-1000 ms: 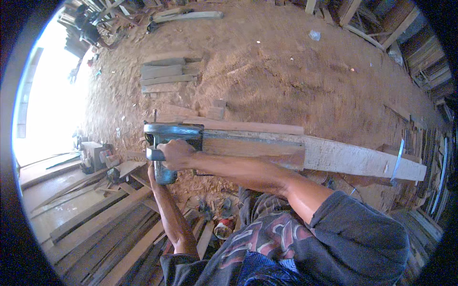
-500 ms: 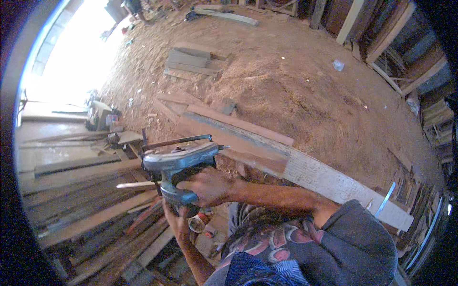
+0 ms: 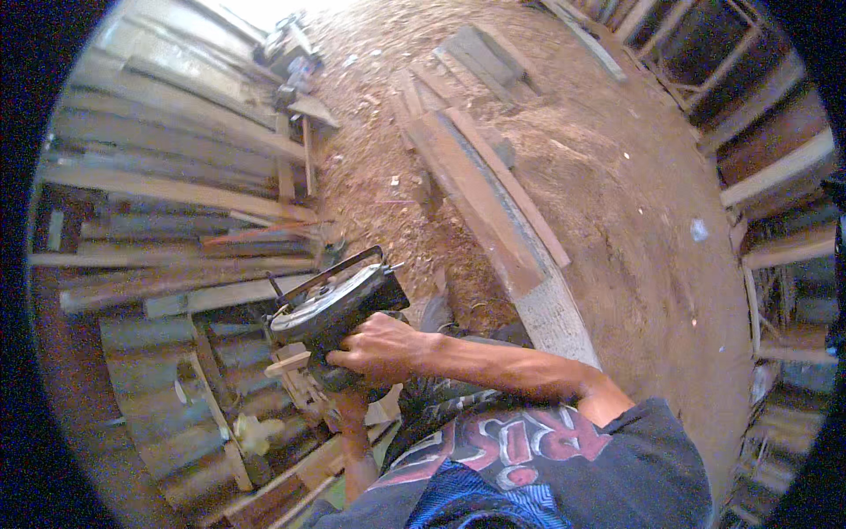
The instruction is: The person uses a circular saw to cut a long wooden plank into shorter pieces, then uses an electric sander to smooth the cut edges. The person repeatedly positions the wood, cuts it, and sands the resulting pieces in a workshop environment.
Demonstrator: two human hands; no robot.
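My right hand [image 3: 379, 348] is wrapped round the dark grip of what looks like a circular saw [image 3: 330, 304]. The saw has a pale, rounded metal plate and a thin black bar along its far side. It is held tilted in the air, left of my body. My left hand [image 3: 352, 401] is below, against the saw's rear end, with its fingers mostly hidden by the tool and my right hand. Beyond the saw, to the right, a long board [image 3: 476, 198] lies with a narrower plank [image 3: 511, 185] along its edge.
Stacked planks [image 3: 176, 189] fill the left side. Below them stands a blurred wooden frame [image 3: 216, 406] with loose offcuts. Sawdust and chips cover the floor [image 3: 634, 229]. More boards [image 3: 480, 62] lie farther off, and timber racks [image 3: 775, 167] line the right.
My view has swung left, so the long board now runs more steeply away from me. The saw has turned with my hands, its plate now tilted more; both hands stay at it.
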